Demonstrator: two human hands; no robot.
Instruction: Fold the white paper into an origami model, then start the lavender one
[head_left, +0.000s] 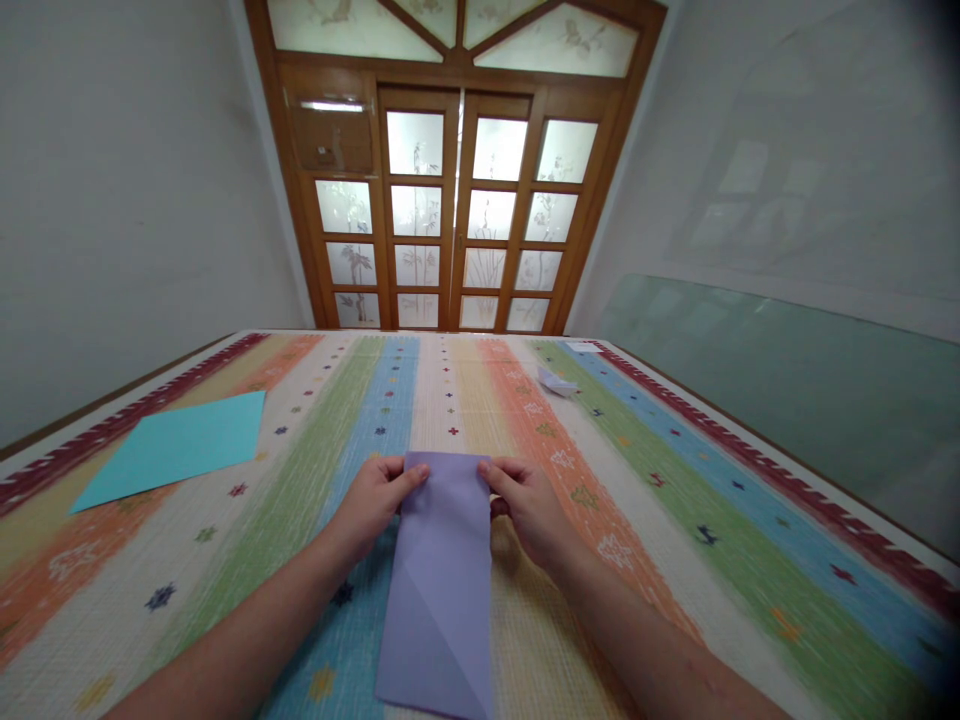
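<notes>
A sheet of lilac paper [442,580], folded into a long rectangle, lies lengthwise in front of me with a diagonal crease across its nearer half. At its far left corner my left hand [382,495] pinches the edge, thumb on top and the fingers partly beneath. My right hand [525,500] grips the far right corner the same way, its thumb pressed on the paper. The paper's near end reaches the bottom of the view.
Striped cloth [285,560] covers the table. Turquoise paper [176,445] lies flat at the left. A small folded pale paper piece [556,381] sits at the far right, with a white slip [583,347] beyond. Wooden doors [457,210] stand behind.
</notes>
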